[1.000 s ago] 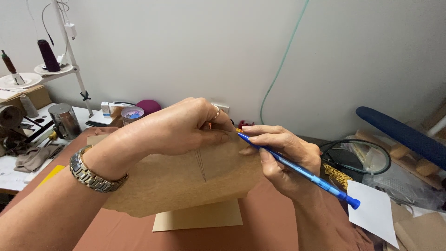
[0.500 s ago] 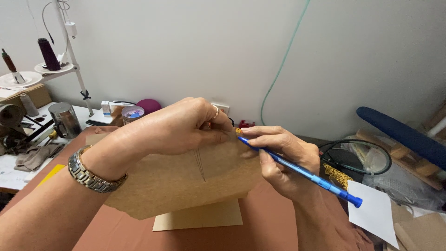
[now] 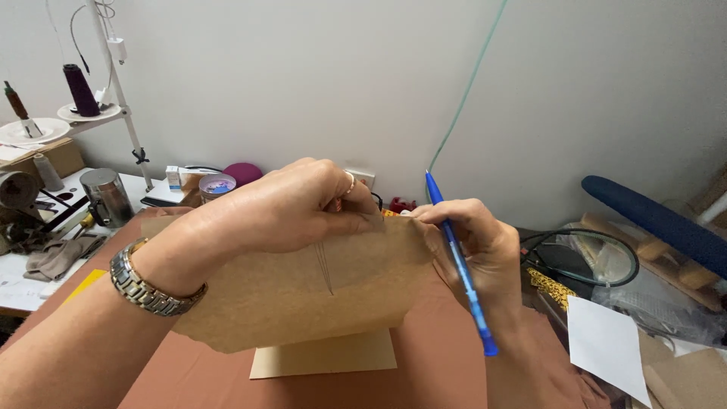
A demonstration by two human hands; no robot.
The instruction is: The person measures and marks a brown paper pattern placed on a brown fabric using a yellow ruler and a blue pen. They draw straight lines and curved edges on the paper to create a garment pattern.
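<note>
My left hand (image 3: pixel 291 208) pinches the top edge of the brown paper sheet (image 3: pixel 303 291), holding it upright above the rust-coloured tabletop (image 3: pixel 439 371); my right hand (image 3: pixel 473 246) steadies the other corner, fingers closed around a blue pen (image 3: pixel 460 265). Pencil lines mark the creased, torn-edged paper.
</note>
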